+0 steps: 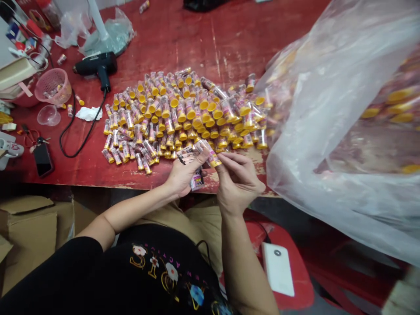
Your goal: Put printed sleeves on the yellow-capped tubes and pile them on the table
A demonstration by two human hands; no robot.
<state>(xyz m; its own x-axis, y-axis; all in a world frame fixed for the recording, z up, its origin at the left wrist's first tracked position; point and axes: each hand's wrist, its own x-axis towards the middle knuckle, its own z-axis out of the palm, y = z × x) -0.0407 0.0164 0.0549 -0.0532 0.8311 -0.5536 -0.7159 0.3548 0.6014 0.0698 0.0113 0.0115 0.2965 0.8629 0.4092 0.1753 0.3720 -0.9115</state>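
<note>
Closest to my head camera, the wearer's black shirt [98, 275] carries flower prints and gold lettering; beside it, a smooth white slab [278, 271] with rounded corners lies on a glossy red seat [302, 291], and folded brown cardboard [33, 236] sits at the left. Ahead, over the table's near edge, I see the right hand [239, 181] pinching the yellow end of a small clear tube [207, 151] between thumb and fingertips. The left hand [185, 173] presses its thumb along the tube's slick side, with thin printed pieces [197, 180] also among its fingers. Beyond them, on the scuffed red tabletop [88, 170], spreads a heap of tubes [190, 109], shiny cylinders with round yellow caps. To the right bulges a cloudy, wrinkled plastic bag [288, 148]. Left of the heap I make out a flat black phone [43, 161], a crumpled white tissue [88, 113], a perforated pink basket [64, 92] and a dark pistol-shaped heat gun [105, 65]; farther back, a pale post [97, 22] rises from crinkled plastic [113, 39].
</note>
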